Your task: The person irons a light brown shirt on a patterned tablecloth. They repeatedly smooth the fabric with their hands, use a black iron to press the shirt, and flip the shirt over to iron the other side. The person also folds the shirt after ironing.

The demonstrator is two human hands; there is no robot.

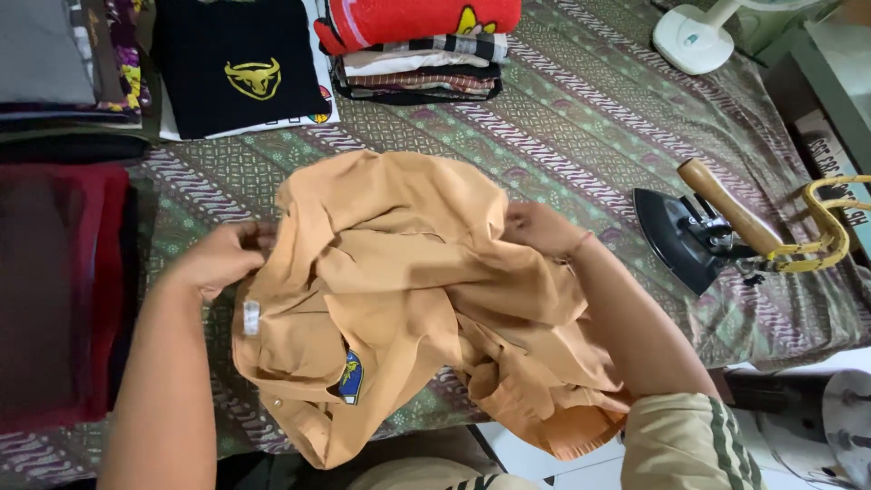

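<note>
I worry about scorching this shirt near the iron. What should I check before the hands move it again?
1. Left hand grips the shirt edge: ok.
2. Right hand grips the other edge: ok.
3. Iron apart from the shirt: ok.
4. Iron standing on its heel: not ok, it lies tilted on the cloth.
5. Iron hot or cold: cannot tell.
6. Shirt flat: not ok, crumpled, its hem hanging off the near edge.
</note>
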